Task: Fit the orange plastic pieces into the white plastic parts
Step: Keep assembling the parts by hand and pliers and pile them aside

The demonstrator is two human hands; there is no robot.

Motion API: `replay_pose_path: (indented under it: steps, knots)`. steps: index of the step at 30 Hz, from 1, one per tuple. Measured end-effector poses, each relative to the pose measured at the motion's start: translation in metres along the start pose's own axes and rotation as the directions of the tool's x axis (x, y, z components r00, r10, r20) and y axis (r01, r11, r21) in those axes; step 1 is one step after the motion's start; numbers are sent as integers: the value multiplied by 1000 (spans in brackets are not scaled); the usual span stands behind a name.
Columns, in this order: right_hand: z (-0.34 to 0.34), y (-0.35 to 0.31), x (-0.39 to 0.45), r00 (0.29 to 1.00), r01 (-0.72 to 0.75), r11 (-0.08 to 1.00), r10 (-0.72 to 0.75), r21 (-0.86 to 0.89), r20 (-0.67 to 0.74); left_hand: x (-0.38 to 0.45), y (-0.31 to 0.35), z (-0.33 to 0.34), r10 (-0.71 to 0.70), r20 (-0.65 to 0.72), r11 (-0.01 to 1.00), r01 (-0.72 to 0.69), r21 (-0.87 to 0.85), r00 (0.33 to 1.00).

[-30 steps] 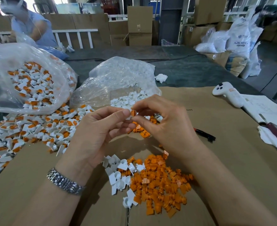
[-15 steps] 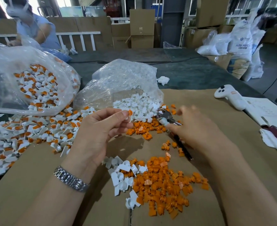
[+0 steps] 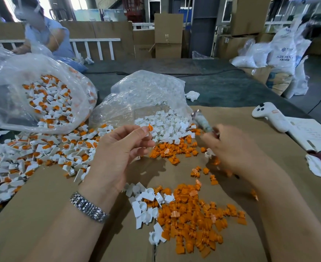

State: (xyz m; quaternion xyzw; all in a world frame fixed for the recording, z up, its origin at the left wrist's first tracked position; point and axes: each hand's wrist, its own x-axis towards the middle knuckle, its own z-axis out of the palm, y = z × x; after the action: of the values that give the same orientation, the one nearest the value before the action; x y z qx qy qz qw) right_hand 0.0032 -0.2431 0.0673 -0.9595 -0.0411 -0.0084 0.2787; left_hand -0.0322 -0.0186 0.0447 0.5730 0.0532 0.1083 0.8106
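An orange piece [image 3: 150,127], partly seated in a small white part, is pinched between thumb and forefinger of the left hand [image 3: 122,152], raised above the white parts [image 3: 165,127] spilling from a clear bag [image 3: 146,95]. A slim tool [image 3: 203,121], blurred by motion, is gripped in the right hand [image 3: 231,154], fingers curled round its shaft; its tip is metallic, but its kind cannot be told. For the piece to be pressed home, the white part is best held steady with its socket facing the tool, and the push is best applied squarely along the socket so that the stem is not bent. Both kinds look like hard, smooth moulded plastic: the white ones cupped with a flat tab, the loose orange pieces [image 3: 193,220] stubby and ribbed. They lie on matte brown cardboard [image 3: 42,214] covering the desk, with finished units [image 3: 33,148] heaped at the left.
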Motion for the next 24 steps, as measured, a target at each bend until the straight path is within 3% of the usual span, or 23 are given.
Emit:
replay_pose_path:
  steps: [3,5,12,19,24]
  knots:
    - [-9,-16,-15,989,13,943,-61,333,135,1,-2,1,29,2,999,-29,-20,1000]
    - [-7,-25,-24,957,4,902,-128,431,260,0,-2,1,47,10,998,-47,-32,999]
    - [8,-41,-35,930,193,943,-264,272,255,1,-3,2,84,1,995,-84,-47,996]
    - [17,-41,-36,924,262,940,-310,219,223,1,-8,3,114,-30,993,-113,38,993]
    - [14,-39,-32,917,253,938,-311,237,249,0,-6,5,86,-35,995,-88,-46,996]
